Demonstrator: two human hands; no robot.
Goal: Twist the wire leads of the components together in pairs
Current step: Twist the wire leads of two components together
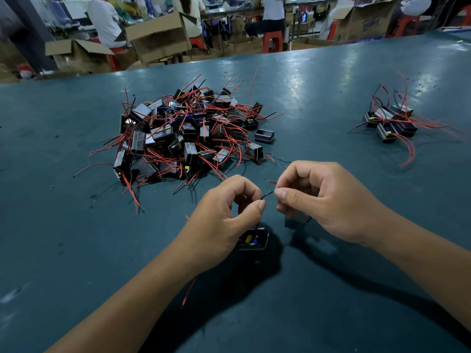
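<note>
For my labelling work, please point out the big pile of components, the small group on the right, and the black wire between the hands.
big pile (pixel 183 133), head view, centre
small group (pixel 391 122), head view, middle component
black wire (pixel 267 195), head view, mid-span

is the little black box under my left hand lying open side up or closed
Open side up: the box below the left hand shows yellow and blue parts inside.

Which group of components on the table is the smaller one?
The cluster at far right: only a few boxes, unlike the big heap left of centre.

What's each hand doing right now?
Left hand: pinching the black wire lead.
Right hand: pinching the same lead's other end.
</note>
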